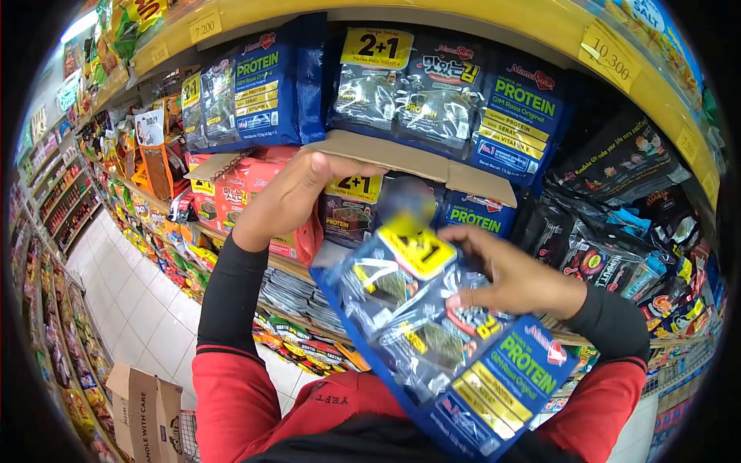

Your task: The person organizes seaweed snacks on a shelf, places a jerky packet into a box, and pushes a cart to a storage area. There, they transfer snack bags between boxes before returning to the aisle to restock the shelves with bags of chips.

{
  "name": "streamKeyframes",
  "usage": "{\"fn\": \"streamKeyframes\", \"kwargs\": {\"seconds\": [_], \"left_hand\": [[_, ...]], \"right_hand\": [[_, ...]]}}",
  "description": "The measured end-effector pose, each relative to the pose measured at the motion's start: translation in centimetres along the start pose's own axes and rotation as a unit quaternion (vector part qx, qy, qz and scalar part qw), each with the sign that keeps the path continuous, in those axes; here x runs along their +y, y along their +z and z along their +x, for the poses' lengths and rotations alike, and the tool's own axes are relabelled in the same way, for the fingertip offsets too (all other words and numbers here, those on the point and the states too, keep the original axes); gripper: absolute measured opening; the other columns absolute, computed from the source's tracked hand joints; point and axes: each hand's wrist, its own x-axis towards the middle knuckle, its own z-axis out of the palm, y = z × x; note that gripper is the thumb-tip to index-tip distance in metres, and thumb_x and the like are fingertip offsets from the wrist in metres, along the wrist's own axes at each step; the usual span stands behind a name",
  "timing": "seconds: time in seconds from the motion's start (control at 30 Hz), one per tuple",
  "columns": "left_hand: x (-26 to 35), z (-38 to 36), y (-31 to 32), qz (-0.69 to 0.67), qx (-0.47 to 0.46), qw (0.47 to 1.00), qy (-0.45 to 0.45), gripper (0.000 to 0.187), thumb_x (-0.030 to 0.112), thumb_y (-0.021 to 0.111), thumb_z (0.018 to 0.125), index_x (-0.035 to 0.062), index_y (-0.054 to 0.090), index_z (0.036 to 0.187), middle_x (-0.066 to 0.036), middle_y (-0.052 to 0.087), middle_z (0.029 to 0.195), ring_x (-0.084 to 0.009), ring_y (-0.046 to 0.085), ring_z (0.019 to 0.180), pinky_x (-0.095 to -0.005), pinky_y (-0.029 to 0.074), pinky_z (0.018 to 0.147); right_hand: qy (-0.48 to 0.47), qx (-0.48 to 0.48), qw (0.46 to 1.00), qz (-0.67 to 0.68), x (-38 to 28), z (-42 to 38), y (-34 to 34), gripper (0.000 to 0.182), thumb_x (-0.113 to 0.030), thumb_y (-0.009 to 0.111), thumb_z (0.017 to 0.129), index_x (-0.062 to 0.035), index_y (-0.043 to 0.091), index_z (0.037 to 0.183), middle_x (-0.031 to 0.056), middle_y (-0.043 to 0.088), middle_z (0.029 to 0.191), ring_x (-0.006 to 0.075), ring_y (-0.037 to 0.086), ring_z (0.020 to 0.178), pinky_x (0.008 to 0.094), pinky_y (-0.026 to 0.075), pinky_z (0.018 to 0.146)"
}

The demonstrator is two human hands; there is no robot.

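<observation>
My right hand (513,270) grips the upper edge of a blue seaweed snack multipack (478,378), thumb on its front. The pack tilts in front of my body, with a yellow 2+1 label and clear windows. My left hand (289,197) reaches to the shelf, fingers stretched along the underside of a cardboard flap (401,158); their tips are partly hidden. Above the flap stand more blue seaweed packs (444,92). Below it sit a blue pack (475,216) and red seaweed packs (239,197) beside my left wrist.
Black snack packs (610,231) fill the shelf at right. A yellow price rail (509,23) runs overhead. An open cardboard box (147,413) stands at lower left, near the tiled aisle floor (131,293). Stocked shelves line the far left.
</observation>
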Motion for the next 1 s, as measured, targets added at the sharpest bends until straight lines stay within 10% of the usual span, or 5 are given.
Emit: {"fn": "streamKeyframes", "kwargs": {"seconds": [0.17, 0.4, 0.53, 0.8, 1.0], "left_hand": [[0.2, 0.3, -0.7, -0.004, -0.011, 1.0, -0.029, 0.08, 0.053, 0.007, 0.094, -0.0041, 0.06, 0.11, -0.017, 0.06, 0.111, -0.0287, 0.053, 0.109, -0.0351, 0.036, 0.098], [-0.9, 0.4, -1.1, -0.044, 0.018, 0.997, -0.061, 0.084, 0.054, 0.003, 0.093, -0.003, 0.062, 0.105, -0.015, 0.063, 0.109, -0.0259, 0.055, 0.109, -0.0344, 0.038, 0.097], [-1.2, 0.7, -1.4, -0.054, -0.002, 0.998, -0.041, 0.08, 0.052, 0.004, 0.094, -0.0015, 0.062, 0.106, -0.014, 0.063, 0.108, -0.0256, 0.055, 0.108, -0.034, 0.039, 0.095], [-1.2, 0.7, -1.5, -0.048, -0.017, 0.997, -0.054, 0.081, 0.056, 0.006, 0.093, -0.0016, 0.062, 0.109, -0.014, 0.062, 0.11, -0.0264, 0.055, 0.107, -0.0341, 0.038, 0.095], [-0.7, 0.6, -1.3, -0.038, -0.014, 0.998, -0.046, 0.081, 0.057, 0.008, 0.093, -0.002, 0.062, 0.108, -0.016, 0.062, 0.109, -0.0279, 0.055, 0.107, -0.0359, 0.037, 0.097]], "right_hand": [[-0.156, 0.115, 0.92, -0.34, -2.8, 2.7, -1.5, 0.07, -0.007, 0.071, 0.07, -0.0031, 0.038, 0.131, 0.02, 0.046, 0.122, 0.0343, 0.052, 0.106, 0.0356, 0.041, 0.09], [-0.113, 0.065, 0.83, -0.542, -7.4, 3.8, 0.6, 0.064, 0.003, 0.065, 0.07, -0.0041, 0.041, 0.128, 0.0212, 0.046, 0.114, 0.0369, 0.054, 0.097, 0.0397, 0.045, 0.081], [-0.275, 0.17, 0.713, -0.623, -4.5, 5.6, 1.5, 0.044, -0.006, 0.057, 0.074, 0.0003, 0.048, 0.117, 0.018, 0.049, 0.095, 0.0283, 0.058, 0.079, 0.0359, 0.049, 0.063], [-0.275, 0.192, 0.633, -0.698, -0.6, 6.7, 3.9, 0.047, -0.014, 0.055, 0.075, -0.009, 0.048, 0.122, 0.0137, 0.041, 0.132, 0.0308, 0.038, 0.124, 0.0479, 0.037, 0.094], [-0.192, 0.057, 0.658, -0.726, 1.9, 5.9, 4.5, 0.075, -0.056, 0.062, 0.068, -0.028, 0.039, 0.134, 0.0001, 0.025, 0.146, 0.0237, 0.017, 0.136, 0.0596, 0.01, 0.106]]}}
